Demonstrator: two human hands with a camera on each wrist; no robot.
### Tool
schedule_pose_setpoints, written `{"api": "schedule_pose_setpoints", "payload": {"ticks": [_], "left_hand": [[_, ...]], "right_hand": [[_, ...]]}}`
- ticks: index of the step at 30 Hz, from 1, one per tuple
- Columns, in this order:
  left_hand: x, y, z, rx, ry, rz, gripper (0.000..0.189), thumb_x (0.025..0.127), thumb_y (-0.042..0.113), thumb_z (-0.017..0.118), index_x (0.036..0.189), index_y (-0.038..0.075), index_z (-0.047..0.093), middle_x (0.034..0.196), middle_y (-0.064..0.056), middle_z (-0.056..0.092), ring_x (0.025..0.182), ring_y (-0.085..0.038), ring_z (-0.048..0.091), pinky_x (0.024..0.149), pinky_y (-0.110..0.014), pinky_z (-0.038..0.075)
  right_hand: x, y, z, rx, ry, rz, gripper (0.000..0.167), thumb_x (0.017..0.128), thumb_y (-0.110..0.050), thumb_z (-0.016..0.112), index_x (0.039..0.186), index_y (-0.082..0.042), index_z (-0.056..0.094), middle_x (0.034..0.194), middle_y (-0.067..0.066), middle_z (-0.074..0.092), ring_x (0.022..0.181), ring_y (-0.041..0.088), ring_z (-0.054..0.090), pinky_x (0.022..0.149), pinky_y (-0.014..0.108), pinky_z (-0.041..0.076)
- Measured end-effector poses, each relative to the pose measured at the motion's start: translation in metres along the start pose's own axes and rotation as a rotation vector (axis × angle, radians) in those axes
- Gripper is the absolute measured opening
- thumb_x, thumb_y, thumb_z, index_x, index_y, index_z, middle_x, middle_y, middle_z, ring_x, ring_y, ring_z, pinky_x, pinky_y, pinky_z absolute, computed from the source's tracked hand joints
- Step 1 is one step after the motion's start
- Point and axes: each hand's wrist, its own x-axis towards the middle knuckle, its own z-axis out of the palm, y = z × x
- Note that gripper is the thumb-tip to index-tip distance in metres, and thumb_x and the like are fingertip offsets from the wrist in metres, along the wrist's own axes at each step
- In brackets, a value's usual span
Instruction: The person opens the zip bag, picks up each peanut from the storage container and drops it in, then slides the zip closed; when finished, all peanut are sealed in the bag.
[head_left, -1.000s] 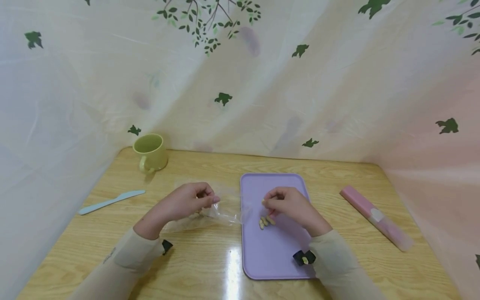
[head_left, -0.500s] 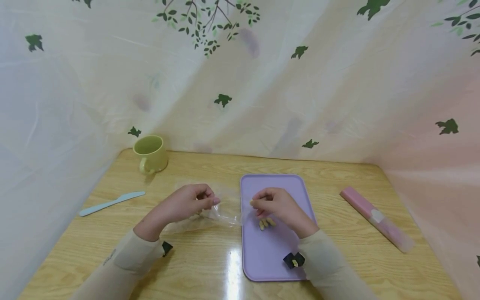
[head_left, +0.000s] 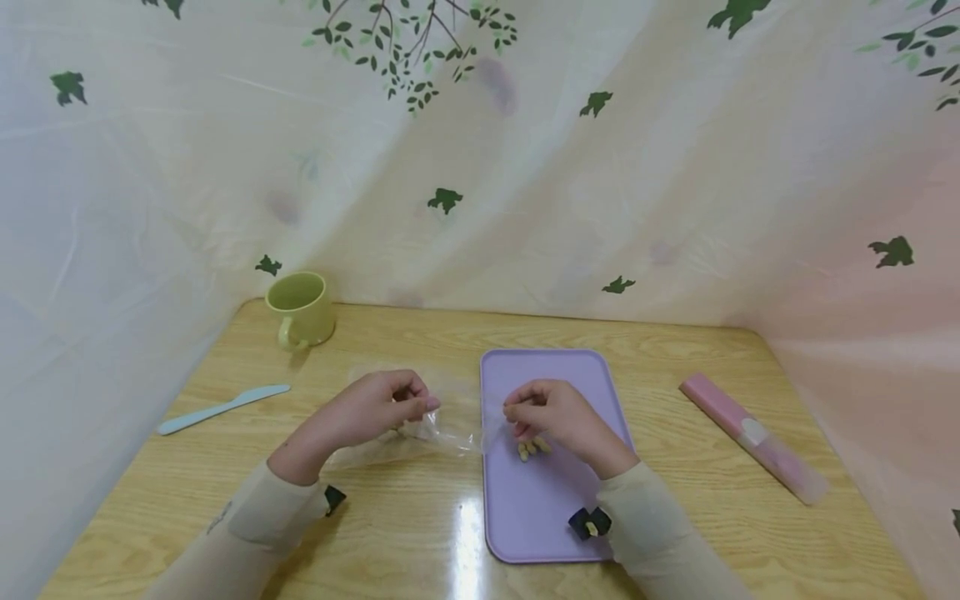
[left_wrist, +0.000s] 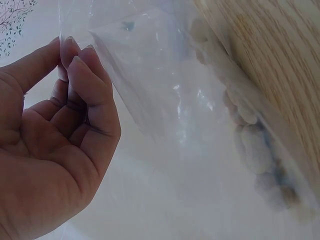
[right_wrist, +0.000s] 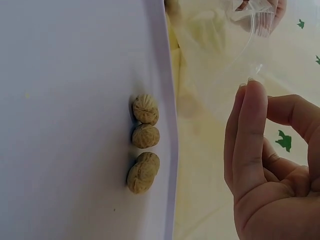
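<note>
My left hand (head_left: 378, 406) pinches the upper edge of a clear plastic bag (head_left: 450, 435) between thumb and fingertips. In the left wrist view, several peanuts (left_wrist: 257, 150) lie along the bottom of the bag, beside the wood surface. My right hand (head_left: 566, 421) is over the purple tray (head_left: 551, 525), its fingertips close to the bag's right end. From the right wrist, its long fingers (right_wrist: 250, 135) look nearly straight, and nothing shows between the fingertips. Three unshelled peanuts (right_wrist: 145, 136) lie on the tray below that hand, near the tray's edge.
A yellow-green mug (head_left: 300, 308) stands at the table's back left. In front of it lies a light blue plastic knife (head_left: 225, 408). A long pink case (head_left: 753, 437) rests at the right. Printed fabric (head_left: 525, 167) encloses the table behind and at both sides.
My right hand has moved left toward the bag. The peanut pinched in its fingertips before no longer shows there. The left hand keeps its grip on the bag.
</note>
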Motion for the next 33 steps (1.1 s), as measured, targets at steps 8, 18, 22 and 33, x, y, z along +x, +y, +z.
{"api": "schedule_pose_setpoints", "payload": {"ticks": [8,18,22,33], "left_hand": [[-0.003,0.000,0.001,0.002,-0.004,-0.011,0.028,0.106,0.043,0.067,0.099,0.016,0.069,0.084,0.000,0.063,0.075,-0.014,0.057,0.066,-0.028,0.051],[-0.008,0.000,0.003,0.001,0.001,-0.011,0.029,0.106,0.043,0.067,0.098,0.016,0.068,0.085,-0.005,0.064,0.075,-0.014,0.056,0.065,-0.027,0.049],[-0.008,0.002,0.003,0.000,-0.001,-0.005,0.028,0.106,0.043,0.067,0.098,0.016,0.068,0.085,-0.004,0.064,0.075,-0.014,0.056,0.066,-0.027,0.049],[-0.007,0.005,0.002,0.006,-0.001,0.001,0.028,0.107,0.041,0.066,0.098,0.015,0.068,0.085,-0.007,0.063,0.075,-0.015,0.054,0.065,-0.028,0.048]], "right_hand": [[-0.005,0.005,-0.005,-0.020,0.008,-0.005,0.031,0.099,-0.023,0.075,0.118,0.001,0.074,0.101,0.020,0.078,0.075,0.015,0.075,0.079,0.040,0.064],[-0.012,0.015,-0.015,-0.035,0.044,-0.009,0.031,0.099,-0.018,0.074,0.119,0.005,0.072,0.099,0.022,0.077,0.075,0.015,0.074,0.077,0.039,0.065],[-0.013,0.022,-0.021,-0.050,0.050,-0.017,0.030,0.098,-0.016,0.074,0.117,0.007,0.072,0.099,0.021,0.077,0.074,0.014,0.073,0.075,0.037,0.065],[-0.016,0.037,-0.034,-0.139,0.004,0.045,0.022,0.097,-0.012,0.074,0.111,0.005,0.072,0.085,0.010,0.076,0.071,0.015,0.073,0.074,0.030,0.061]]}}
